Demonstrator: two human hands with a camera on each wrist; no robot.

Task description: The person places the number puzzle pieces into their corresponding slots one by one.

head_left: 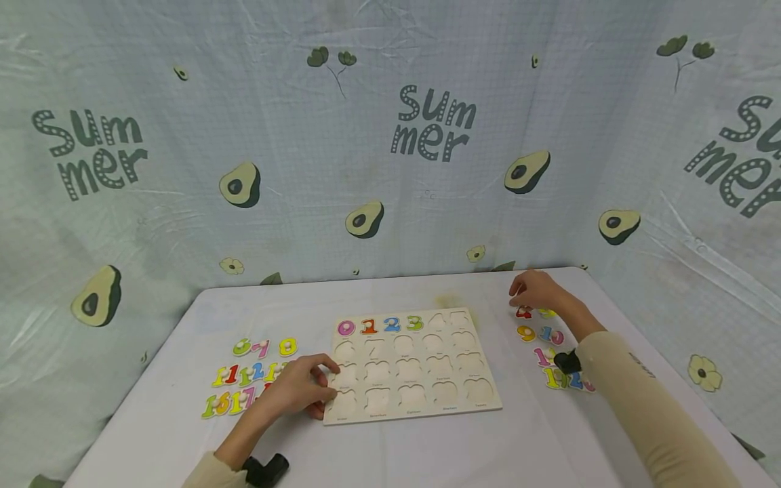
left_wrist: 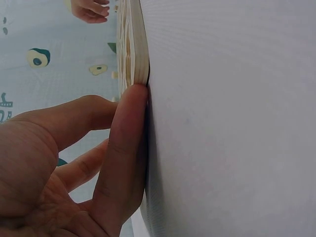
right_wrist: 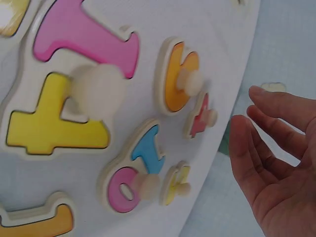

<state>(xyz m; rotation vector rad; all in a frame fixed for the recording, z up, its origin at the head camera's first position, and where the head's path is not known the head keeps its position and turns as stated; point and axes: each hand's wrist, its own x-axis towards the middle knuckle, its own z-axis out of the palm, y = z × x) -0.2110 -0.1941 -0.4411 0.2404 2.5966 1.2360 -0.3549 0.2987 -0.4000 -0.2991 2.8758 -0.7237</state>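
Likely light and stiff, the red 4 (head_left: 523, 312) right on the desk (head_left: 427, 454) is best pinched by its knob (right_wrist: 213, 118), the empty right hand (head_left: 537, 290) held loosely near, the left hand (head_left: 299, 386) rested against the board (head_left: 390, 359).

A pale, avocado-printed curtain (head_left: 293, 237) hung beyond the left hand (head_left: 299, 385) and right hand (head_left: 538, 290); a white table (head_left: 415, 454) stretched beneath, a yellowish stain (head_left: 448, 300) left of the latter.
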